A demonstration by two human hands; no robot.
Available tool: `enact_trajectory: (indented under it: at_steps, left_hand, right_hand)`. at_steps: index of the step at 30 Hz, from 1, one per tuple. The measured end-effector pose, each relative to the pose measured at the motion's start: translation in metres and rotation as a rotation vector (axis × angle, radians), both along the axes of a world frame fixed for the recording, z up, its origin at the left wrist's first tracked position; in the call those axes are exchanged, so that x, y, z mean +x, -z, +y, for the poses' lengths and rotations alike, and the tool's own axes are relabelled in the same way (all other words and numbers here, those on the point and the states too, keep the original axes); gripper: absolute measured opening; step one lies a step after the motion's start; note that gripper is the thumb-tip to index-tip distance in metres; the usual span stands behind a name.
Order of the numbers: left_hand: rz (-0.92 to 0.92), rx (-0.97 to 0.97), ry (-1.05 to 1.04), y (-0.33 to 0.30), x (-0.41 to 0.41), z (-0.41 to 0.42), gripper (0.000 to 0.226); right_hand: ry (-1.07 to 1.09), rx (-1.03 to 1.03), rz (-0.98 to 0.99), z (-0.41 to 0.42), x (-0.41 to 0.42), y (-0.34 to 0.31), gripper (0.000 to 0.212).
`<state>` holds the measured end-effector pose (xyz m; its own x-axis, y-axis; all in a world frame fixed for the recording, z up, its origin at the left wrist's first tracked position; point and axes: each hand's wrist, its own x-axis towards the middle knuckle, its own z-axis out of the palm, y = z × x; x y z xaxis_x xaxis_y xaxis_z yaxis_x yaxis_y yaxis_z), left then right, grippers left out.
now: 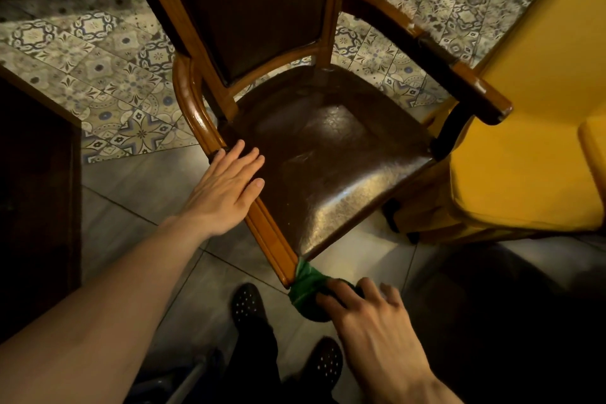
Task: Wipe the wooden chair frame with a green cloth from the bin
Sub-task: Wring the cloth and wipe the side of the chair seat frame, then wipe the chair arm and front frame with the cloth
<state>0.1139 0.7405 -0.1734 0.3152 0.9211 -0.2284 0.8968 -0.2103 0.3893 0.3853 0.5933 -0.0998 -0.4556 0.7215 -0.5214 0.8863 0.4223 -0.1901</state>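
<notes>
**Cloth at the front corner of the chair**

Looking down on the chair (272, 239), and the right hand (370, 311) is low at the near corner of the seat frame, fingers curled over a bunched green cloth (306, 285). The cloth is pressed right against the end of the wooden side rail, where the rail meets the front edge of the dark seat (331, 154). Part of the cloth falls into shadow beneath the hand, so its full shape can't be made out.

Up on the left, the left hand (226, 187) lies flat and spread, palm down, across that same rail, fingertips reaching onto the seat, holding nothing. Both armrests curve back to the tall backrest. A yellow armchair (531, 128) sits just beside the chair's far arm. Two dark shoes (249, 305) stand on the grey floor tiles below.
</notes>
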Motion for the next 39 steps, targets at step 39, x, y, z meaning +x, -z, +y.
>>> enact_trajectory:
  at_steps: [39]
  left_hand:
    - [-0.108,0.511,0.120,-0.451,0.177,-0.025,0.033]
  right_hand:
    - [0.183,0.731,0.580,0.104,0.122,-0.376,0.025]
